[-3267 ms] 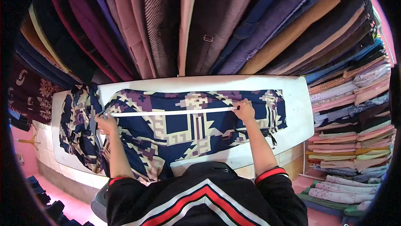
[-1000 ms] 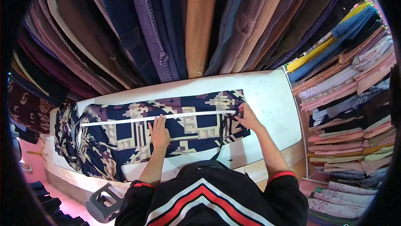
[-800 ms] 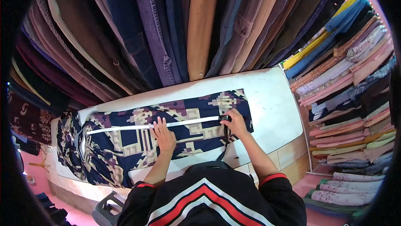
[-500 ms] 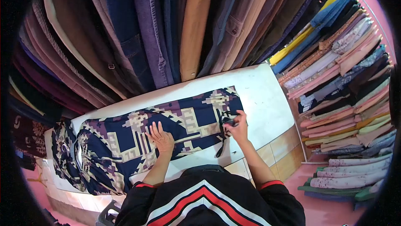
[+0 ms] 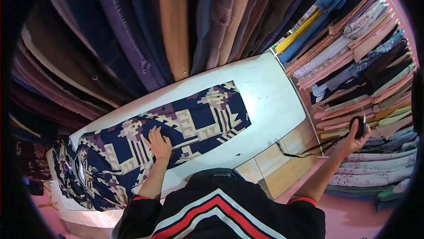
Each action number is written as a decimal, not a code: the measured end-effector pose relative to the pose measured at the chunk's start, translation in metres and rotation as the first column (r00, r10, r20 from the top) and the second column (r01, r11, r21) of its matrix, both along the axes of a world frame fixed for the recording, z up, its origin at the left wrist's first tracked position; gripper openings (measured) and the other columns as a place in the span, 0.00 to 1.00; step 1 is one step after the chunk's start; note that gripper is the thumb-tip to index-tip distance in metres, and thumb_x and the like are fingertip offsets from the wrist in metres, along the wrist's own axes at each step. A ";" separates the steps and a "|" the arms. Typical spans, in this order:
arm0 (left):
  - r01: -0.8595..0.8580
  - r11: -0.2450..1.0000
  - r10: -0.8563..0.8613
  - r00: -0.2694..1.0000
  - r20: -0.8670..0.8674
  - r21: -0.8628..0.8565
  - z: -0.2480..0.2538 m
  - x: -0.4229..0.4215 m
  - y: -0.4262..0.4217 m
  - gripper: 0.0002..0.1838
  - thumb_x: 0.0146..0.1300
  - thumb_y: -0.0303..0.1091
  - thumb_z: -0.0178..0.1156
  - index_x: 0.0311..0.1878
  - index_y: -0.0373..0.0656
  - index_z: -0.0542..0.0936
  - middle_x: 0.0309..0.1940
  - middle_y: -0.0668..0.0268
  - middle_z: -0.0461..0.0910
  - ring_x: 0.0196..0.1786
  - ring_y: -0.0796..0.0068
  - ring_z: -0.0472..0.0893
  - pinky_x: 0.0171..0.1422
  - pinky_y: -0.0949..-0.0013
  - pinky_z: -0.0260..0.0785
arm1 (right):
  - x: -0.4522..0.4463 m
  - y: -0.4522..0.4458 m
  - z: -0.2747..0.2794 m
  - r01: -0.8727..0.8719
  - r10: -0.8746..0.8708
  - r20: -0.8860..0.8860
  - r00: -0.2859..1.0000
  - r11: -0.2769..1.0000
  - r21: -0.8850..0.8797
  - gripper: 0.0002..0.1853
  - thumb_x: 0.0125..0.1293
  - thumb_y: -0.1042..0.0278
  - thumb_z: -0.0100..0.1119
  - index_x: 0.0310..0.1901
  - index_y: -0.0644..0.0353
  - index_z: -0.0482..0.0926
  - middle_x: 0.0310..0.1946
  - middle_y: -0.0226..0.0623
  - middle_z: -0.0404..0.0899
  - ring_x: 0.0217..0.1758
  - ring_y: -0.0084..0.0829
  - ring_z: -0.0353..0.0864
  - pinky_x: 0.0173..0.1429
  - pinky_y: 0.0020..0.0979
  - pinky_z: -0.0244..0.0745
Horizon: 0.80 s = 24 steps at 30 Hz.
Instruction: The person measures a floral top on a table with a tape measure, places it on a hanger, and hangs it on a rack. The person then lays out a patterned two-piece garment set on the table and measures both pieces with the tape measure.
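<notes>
A patterned garment (image 5: pixel 181 126) in navy, cream and purple lies stretched out on a white table (image 5: pixel 269 86). Its gathered end is at the left, its straight edge at the right. My left hand (image 5: pixel 159 144) rests on the middle of the cloth, palm down, fingers apart. Off to the right, away from the table, my right hand (image 5: pixel 355 139) is closed on a black object (image 5: pixel 357 127) of rounded outline. Thin black straps (image 5: pixel 309 152) trail from it toward the table, and a pale strip stands up above it. The object's exact kind is hidden by my fingers.
Trousers and jeans (image 5: pixel 174 31) hang in a dense row along the table's far side. A rack of folded clothes (image 5: pixel 371 93) on hangers fills the right. Tiles (image 5: pixel 265 164) show beside the table's near edge, with pink floor (image 5: pixel 335 212) at lower right.
My right hand has swung from the garment's right end out to the right, carrying the black object and straps along. My left hand stays on the cloth. The view has shifted somewhat.
</notes>
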State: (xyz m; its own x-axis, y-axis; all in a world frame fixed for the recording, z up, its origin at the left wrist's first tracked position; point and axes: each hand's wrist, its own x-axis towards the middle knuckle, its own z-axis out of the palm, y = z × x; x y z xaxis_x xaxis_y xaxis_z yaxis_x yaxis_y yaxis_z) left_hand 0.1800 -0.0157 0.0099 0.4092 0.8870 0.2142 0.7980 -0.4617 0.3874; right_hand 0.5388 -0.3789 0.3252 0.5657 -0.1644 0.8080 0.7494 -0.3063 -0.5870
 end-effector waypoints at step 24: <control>0.442 -0.151 0.249 0.882 0.399 -0.884 0.039 0.279 -0.083 0.12 0.61 0.30 0.62 0.47 0.38 0.77 0.35 0.68 0.80 0.32 0.86 0.76 0.37 0.84 0.69 | -0.013 0.117 -0.254 -0.855 0.570 -0.773 0.280 0.514 0.069 0.15 0.56 0.81 0.56 0.47 0.61 0.74 0.47 0.42 0.75 0.52 0.37 0.76 0.58 0.30 0.67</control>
State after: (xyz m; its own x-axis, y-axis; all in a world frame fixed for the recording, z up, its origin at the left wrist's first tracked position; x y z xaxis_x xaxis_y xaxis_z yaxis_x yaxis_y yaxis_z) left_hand 0.4593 -0.0990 0.0490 0.7191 0.1732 -0.6729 0.4379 0.6391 0.6324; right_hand 0.5258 -0.2618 0.0711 0.6515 0.7562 0.0613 0.2156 -0.1070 -0.9706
